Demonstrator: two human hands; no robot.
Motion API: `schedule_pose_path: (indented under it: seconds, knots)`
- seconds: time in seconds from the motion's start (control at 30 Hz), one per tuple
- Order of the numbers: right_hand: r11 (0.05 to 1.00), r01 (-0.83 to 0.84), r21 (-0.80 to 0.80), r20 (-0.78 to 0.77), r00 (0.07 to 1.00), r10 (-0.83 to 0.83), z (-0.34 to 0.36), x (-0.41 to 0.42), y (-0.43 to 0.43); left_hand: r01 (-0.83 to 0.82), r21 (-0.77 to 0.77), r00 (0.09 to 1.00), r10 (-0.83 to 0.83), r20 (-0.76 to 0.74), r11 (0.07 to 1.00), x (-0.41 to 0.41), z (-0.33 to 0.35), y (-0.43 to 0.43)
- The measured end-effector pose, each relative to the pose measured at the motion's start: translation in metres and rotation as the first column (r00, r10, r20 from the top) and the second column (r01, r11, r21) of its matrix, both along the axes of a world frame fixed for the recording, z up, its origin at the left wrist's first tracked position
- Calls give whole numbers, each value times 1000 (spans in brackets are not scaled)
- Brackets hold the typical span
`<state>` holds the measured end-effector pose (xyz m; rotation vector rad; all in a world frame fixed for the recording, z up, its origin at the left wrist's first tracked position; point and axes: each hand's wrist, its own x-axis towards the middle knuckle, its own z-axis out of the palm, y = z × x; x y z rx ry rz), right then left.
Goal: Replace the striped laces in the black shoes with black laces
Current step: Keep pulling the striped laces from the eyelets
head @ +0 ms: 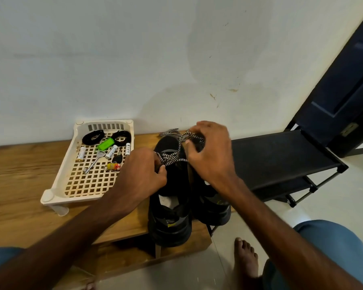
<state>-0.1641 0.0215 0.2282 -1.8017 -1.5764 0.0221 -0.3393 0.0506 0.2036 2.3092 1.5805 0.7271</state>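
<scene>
Two black shoes stand side by side on a wooden bench, heels toward me: the left shoe [169, 208] and the right shoe [213, 208]. Black-and-white striped laces [172, 156] cross their fronts. My left hand [140, 172] pinches a striped lace on the left shoe. Over the right shoe's front, my right hand [211, 151] holds its striped lace [192, 136] in curled fingers. Two coiled black laces [93, 136] [122, 136] lie at the back of a cream plastic tray [50, 195].
The tray also holds a green lighter [105, 143], batteries [81, 154], a key [94, 161] and small trinkets. The wooden bench [19, 185] runs along a white wall. A black rack [281, 158] stands to the right, with a dark door [348, 80] behind it. My bare foot [245, 260] rests on the tiled floor.
</scene>
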Motion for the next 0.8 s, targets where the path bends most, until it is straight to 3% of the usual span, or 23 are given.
schedule_pose_path:
  seconds: [0.1, 0.17, 0.23, 0.53, 0.8]
  knots:
    - [967, -139, -213, 171, 969, 177, -9, -21, -2, 1, 13, 1000, -1, 18, 1000, 0, -1, 0]
    - [946, -159, -284, 299, 922, 245, -17, -29, 0, 21, 20, 1000, -21, 23, 1000, 0, -2, 1]
    - [940, -152, -304, 325, 911, 253, -22, -30, 3, 33, 29, 999, -34, 26, 999, -1, -2, 1]
    - [941, -187, -282, 30, 979, 204, -5, -13, 5, -38, 20, 999, 37, 24, 999, 3, -1, 1]
    - [991, -96, -92, -128, 988, 84, 14, 26, -2, -51, 11, 998, 51, 43, 999, -2, 2, 5]
